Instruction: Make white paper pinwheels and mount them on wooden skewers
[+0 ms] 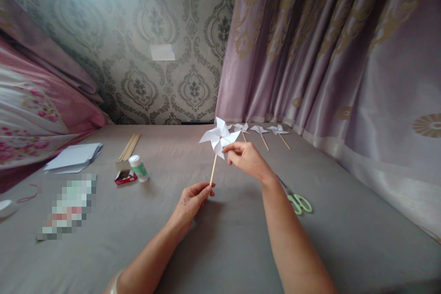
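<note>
A white paper pinwheel [219, 138] on a thin wooden stick is held up in front of me, its blades facing my way. My left hand [193, 200] is closed around the lower part of the stick. At the lower right blade is my right hand [248, 158], fingers drawn together at the paper edge; its thumb is partly hidden. Behind the held pinwheel, several finished-looking white pinwheels [259, 130] lie in a row on the grey-covered surface [237, 234]. Scissors with light green handles [300, 204] lie beside my right forearm, which covers part of them.
Left of centre lie a bundle of wooden sticks [130, 147], an open red box [125, 177] with small dark contents and a white-and-green bottle [138, 168]. Farther left are stacked paper [73, 157], a blurred packet [69, 206] and a white round object [6, 208]. Curtains [285, 46] border the right.
</note>
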`<state>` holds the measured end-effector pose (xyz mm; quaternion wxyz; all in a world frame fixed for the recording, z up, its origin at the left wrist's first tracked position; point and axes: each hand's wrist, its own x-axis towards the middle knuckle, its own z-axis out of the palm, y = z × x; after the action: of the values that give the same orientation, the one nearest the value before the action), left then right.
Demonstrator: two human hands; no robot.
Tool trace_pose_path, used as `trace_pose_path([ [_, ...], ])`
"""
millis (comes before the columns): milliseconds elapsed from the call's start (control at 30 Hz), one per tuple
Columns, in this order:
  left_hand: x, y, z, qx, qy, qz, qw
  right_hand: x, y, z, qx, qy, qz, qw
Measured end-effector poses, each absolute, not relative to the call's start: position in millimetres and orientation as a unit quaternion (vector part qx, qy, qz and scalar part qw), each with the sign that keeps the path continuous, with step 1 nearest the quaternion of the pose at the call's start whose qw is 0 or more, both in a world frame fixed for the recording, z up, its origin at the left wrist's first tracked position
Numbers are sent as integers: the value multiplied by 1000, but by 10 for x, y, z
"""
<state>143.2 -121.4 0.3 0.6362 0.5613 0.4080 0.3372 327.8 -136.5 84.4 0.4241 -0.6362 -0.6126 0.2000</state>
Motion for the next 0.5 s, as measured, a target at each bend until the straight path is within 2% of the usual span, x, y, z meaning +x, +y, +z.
trace_pose_path([
  [67, 1434, -1219, -3, 564, 410, 333, 635, 3284, -1358, 868, -684, -572, 79, 446],
  [133, 1434, -1222, -11, 568, 408, 328, 635, 3291, -1361, 873, -741, -547, -6, 389],
  [200, 1431, -1220, -19, 570, 406, 325, 636, 3292, -1374, 864, -783, -542, -31, 302],
  [267, 1429, -1215, -23, 569, 405, 328, 636, 3290, -1389, 849, -800, -550, -18, 237],
  [333, 1429, -1205, -28, 563, 405, 338, 636, 3291, -1394, 830, -787, -579, 25, 213],
  [500, 1421, -1136, -60, 500, 408, 390, 657, 3248, -1343, 720, -689, -653, 194, 247],
])
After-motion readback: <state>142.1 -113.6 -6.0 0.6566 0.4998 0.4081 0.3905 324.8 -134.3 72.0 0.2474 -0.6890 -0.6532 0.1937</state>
